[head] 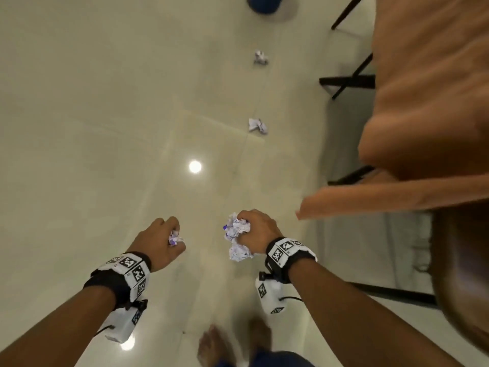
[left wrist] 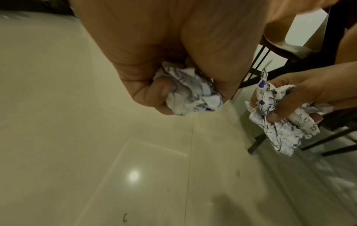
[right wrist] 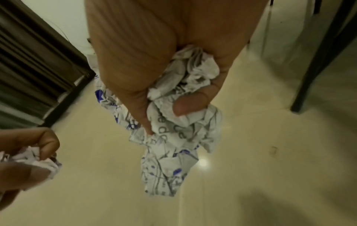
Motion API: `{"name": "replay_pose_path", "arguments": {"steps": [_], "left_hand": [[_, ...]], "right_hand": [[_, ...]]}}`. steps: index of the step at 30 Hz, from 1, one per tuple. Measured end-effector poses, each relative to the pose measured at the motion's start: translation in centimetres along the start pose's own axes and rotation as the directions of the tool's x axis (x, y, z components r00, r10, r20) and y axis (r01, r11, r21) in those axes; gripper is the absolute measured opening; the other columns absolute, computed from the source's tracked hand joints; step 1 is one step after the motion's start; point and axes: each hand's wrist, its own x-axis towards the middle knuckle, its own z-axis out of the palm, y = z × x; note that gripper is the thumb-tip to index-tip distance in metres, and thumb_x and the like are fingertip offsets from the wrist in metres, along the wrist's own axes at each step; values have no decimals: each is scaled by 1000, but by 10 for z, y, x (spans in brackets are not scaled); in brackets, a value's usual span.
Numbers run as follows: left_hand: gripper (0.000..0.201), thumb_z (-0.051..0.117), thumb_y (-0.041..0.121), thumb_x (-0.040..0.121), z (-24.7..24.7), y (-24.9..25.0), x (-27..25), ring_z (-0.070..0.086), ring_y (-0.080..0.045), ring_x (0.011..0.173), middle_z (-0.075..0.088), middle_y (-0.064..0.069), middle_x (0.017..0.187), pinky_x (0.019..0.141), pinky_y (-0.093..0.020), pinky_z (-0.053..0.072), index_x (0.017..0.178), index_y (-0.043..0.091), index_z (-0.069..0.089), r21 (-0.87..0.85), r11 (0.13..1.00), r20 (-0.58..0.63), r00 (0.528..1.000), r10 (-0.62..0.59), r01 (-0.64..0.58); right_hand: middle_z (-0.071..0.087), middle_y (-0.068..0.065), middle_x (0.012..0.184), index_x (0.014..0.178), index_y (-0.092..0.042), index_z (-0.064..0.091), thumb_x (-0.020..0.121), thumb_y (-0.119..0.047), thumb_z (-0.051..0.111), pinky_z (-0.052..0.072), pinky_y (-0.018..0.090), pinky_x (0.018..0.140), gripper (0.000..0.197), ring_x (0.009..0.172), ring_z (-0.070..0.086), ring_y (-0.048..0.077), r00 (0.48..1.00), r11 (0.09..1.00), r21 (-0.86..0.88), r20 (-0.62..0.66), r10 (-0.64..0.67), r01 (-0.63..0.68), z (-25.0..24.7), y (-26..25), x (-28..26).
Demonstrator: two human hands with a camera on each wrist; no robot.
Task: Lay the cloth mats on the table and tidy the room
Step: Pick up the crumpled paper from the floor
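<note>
Head view: both hands full, left hand [head: 158, 241] fingers curled on small paper wad [head: 175, 238], right hand [head: 258, 231] clutching bigger paper bundle [head: 238, 239]; next crumpled paper [head: 258, 125] lies on floor straight ahead, nearer right

A home room, likely a dining area: glossy cream floor tiles [head: 105, 128], an orange cloth [head: 428, 102] draped over a black-legged table [head: 346, 82] beyond the fingers, and dark curtains [right wrist: 29, 61].

Dim, warm indoor light with motion blur

I see ceiling-lamp glare [head: 195, 166] on the glossy floor [head: 92, 128]; edges bend and smear, and my feet [head: 211, 345] blur.
</note>
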Motion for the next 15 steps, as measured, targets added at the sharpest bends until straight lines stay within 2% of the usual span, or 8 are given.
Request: {"name": "replay_pose_path", "arguments": {"steps": [3,7,10,12,14,15], "left_hand": [[23,64,36,80,-81,24,9,53,-21,70,47,3,81,62,-29,35,83,27,43,-27,1000,-37,999,2,-3],[24,64,38,82,-170,62,58,54,-19,71,54,-2,83,59,-28,34,82,26,44,-51,998,-75,997,27,-31],[24,65,40,81,-212,89,112,62,-19,69,63,-4,78,62,-32,47,78,29,43,-145,989,-91,996,26,-39],[23,67,34,81,-227,112,151,67,-21,65,67,-3,71,64,-41,56,80,24,47,-235,971,-57,998,19,-32],[24,68,35,80,-236,135,181,68,-24,65,66,-3,70,64,-45,57,80,22,48,-255,966,-18,999,40,-43],[25,67,42,78,-240,147,204,67,-24,66,65,-4,73,64,-46,57,79,25,47,-242,968,-3,998,64,-62]], "right_hand": [[63,2,110,113,-25,62,75,-19,70,42,28,83,39,100,58,24,999,996,86,-46,-27,31,-54,-59,23],[64,1,103,108,-26,62,74,-16,71,44,26,77,37,92,59,24,996,978,210,-93,8,11,-120,-98,75],[62,-1,99,109,-31,54,73,-17,71,45,26,72,42,86,58,24,990,950,304,-91,105,-73,-155,-97,128],[61,1,110,119,-39,47,72,-18,71,50,28,72,56,90,60,26,975,919,351,-60,212,-178,-171,-87,159],[56,4,128,138,-41,36,74,-17,71,51,29,83,76,106,59,27,962,904,348,-20,271,-247,-182,-77,183],[53,4,136,144,-39,31,75,-18,71,50,30,90,82,115,56,28,956,898,347,-6,292,-272,-190,-70,199]]}}
